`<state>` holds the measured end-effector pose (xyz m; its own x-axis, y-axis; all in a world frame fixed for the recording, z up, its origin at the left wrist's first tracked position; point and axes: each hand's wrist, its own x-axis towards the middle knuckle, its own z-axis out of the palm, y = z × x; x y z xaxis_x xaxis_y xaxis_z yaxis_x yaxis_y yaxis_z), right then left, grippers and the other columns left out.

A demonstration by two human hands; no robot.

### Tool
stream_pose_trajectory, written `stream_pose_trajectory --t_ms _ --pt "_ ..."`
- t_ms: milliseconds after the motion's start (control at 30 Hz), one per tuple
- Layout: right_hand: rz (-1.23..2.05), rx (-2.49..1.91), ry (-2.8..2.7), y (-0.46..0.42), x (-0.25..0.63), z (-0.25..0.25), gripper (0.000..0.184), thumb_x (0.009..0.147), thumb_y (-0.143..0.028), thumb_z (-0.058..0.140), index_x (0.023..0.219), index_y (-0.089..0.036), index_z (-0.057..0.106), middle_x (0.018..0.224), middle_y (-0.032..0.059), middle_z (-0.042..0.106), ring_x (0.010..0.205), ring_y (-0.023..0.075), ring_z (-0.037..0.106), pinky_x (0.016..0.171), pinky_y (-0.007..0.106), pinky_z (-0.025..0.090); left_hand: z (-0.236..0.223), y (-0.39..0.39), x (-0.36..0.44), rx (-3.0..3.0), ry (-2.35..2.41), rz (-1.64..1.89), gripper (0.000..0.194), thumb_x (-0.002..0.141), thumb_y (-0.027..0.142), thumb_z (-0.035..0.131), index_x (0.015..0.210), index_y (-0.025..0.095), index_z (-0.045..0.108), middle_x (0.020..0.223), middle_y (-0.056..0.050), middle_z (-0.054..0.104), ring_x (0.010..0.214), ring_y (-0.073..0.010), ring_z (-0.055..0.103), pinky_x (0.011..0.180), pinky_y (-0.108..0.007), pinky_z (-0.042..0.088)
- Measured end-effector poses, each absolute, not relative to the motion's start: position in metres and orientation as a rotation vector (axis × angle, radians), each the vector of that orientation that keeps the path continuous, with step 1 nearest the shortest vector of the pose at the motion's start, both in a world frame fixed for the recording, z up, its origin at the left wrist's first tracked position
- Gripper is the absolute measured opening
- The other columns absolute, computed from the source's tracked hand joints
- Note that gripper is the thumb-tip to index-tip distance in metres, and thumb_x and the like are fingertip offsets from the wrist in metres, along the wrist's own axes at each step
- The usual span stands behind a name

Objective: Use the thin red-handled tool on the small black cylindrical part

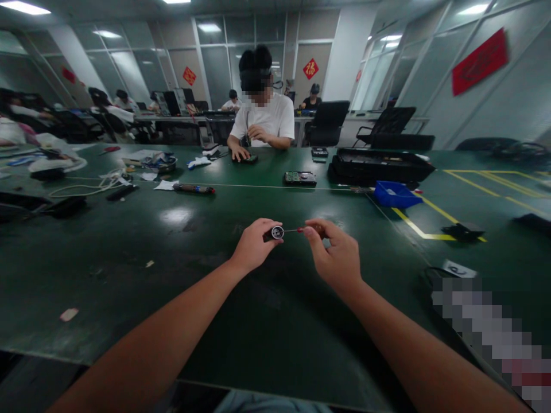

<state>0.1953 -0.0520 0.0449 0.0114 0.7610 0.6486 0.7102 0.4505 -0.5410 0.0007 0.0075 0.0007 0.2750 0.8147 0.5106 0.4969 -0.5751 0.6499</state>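
Held up over the green table, a small dark cylindrical part (pixel 277 232) shows a round end with a silver rim. My left hand (pixel 253 245) is closed around it, thumb and fingers on opposite sides. From the right, my right hand (pixel 338 252) grips a screwdriver (pixel 300 230) with a thin metal shaft, a red collar and a brownish handle mostly hidden by the fingers. The shaft points left and its tip meets the rimmed end of the part; whether it sits inside cannot be made out.
Across the green table (pixel 215 321) a person (pixel 262 120) handles a dark device. Hard drives (pixel 300 178), a long black case (pixel 379 166) and a blue bin (pixel 396 195) lie beyond my hands. A dark rod-shaped tool (pixel 193 189) and cables (pixel 92 188) are at left.
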Motion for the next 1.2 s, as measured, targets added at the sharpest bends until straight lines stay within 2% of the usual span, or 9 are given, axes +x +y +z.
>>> stream_pose_trajectory --t_ms 300,433,567,700,1000,1200 --pt "0.142 -1.241 -1.742 -0.048 0.195 0.043 0.022 0.096 -0.034 0.055 0.106 -0.021 0.069 0.094 0.0055 0.077 0.081 0.0199 0.071 0.077 0.035 0.053 -0.003 0.013 -0.001 2.092 1.185 1.254 0.043 0.077 0.015 0.079 0.118 0.021 0.067 0.117 -0.007 0.068 0.105 -0.0203 0.066 0.093 -0.038 0.054" --pt "0.099 -1.258 -1.770 -0.045 0.196 0.041 0.024 0.095 -0.036 0.056 0.109 -0.021 0.070 0.095 0.0058 0.077 0.081 0.0202 0.071 0.076 0.035 0.054 -0.005 0.016 -0.002 2.103 1.199 1.254 0.039 0.076 0.015 0.079 0.113 0.020 0.069 0.115 -0.006 0.068 0.106 -0.0202 0.065 0.095 -0.038 0.054" --pt "-0.029 -1.273 -1.803 -0.040 0.201 0.042 0.024 0.091 -0.043 0.064 0.090 -0.021 0.072 0.081 0.0044 0.075 0.069 0.0185 0.068 0.067 0.032 0.051 -0.004 0.019 -0.002 2.111 1.179 1.226 0.038 0.078 0.015 0.078 0.115 0.021 0.069 0.117 -0.006 0.069 0.109 -0.0198 0.065 0.098 -0.039 0.053" --pt "-0.038 -1.280 -1.798 -0.036 0.204 0.045 0.029 0.088 -0.045 0.068 0.071 -0.021 0.066 0.065 0.0013 0.068 0.059 0.0155 0.062 0.060 0.030 0.047 -0.004 0.022 -0.002 2.117 1.168 1.212 0.037 0.081 0.019 0.076 0.117 0.022 0.069 0.124 -0.007 0.069 0.118 -0.0215 0.063 0.107 -0.045 0.048" --pt "-0.002 -1.181 -1.875 -0.033 0.204 0.042 0.031 0.087 -0.041 0.071 0.066 -0.022 0.059 0.065 0.0014 0.066 0.060 0.0153 0.062 0.059 0.029 0.046 -0.008 0.030 -0.002 2.070 1.188 1.237 0.040 0.082 0.022 0.075 0.122 0.024 0.068 0.125 -0.007 0.069 0.117 -0.0224 0.065 0.104 -0.044 0.053" --pt "-0.073 -1.232 -1.902 -0.035 0.199 0.039 0.036 0.088 -0.047 0.067 0.064 -0.021 0.059 0.061 0.0006 0.061 0.057 0.0142 0.057 0.057 0.028 0.042 -0.012 0.031 -0.004 2.052 1.171 1.258 0.042 0.083 0.021 0.074 0.124 0.024 0.067 0.125 -0.008 0.068 0.117 -0.0228 0.064 0.103 -0.045 0.053"
